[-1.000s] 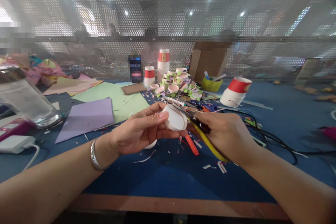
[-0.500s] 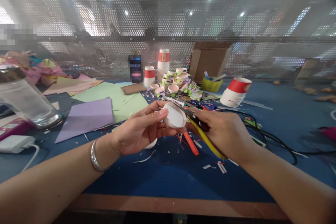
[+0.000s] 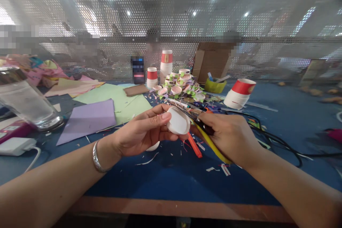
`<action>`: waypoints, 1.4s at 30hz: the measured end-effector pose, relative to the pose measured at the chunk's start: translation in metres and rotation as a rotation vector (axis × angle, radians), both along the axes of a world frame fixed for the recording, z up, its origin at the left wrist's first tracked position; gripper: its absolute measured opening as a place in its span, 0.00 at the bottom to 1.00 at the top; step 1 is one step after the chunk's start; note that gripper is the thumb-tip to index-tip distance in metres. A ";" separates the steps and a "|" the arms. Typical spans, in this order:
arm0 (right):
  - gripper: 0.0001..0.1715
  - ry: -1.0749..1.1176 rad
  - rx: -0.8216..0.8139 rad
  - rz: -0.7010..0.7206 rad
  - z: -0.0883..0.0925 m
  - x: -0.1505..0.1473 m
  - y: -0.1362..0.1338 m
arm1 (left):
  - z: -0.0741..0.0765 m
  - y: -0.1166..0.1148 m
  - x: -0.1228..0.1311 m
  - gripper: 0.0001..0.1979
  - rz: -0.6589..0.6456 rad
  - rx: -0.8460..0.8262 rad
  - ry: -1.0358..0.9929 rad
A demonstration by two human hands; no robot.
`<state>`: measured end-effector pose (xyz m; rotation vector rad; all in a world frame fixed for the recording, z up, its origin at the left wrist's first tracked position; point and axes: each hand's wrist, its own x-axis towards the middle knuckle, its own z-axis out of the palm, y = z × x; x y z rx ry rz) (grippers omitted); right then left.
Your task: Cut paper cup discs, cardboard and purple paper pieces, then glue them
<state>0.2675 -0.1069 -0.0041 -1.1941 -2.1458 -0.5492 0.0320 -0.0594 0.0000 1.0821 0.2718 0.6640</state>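
Note:
My left hand pinches a white paper cup bottom, a shallow round piece with a low rim, between thumb and fingers. My right hand is closed around scissors with yellow-and-black handles. Their dark blades lie along the far right rim of the cup bottom; whether they bite into the paper I cannot make out. Below the hands, a red-orange marker or cutter lies on the blue tabletop. Another white round piece is partly hidden under my left hand.
Behind the hands sits a heap of small decorated cup bottoms. Stacked paper cups stand right, near black cables. Purple paper and a water glass are left. Paper scraps litter the blue table.
The cup bottom has turned slightly and sits a little lower in my left hand. The scissors stay at its rim, and my right hand has barely moved.

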 end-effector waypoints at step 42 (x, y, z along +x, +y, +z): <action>0.19 -0.007 -0.060 0.033 -0.001 -0.007 0.001 | -0.008 0.002 0.001 0.11 -0.090 -0.051 -0.033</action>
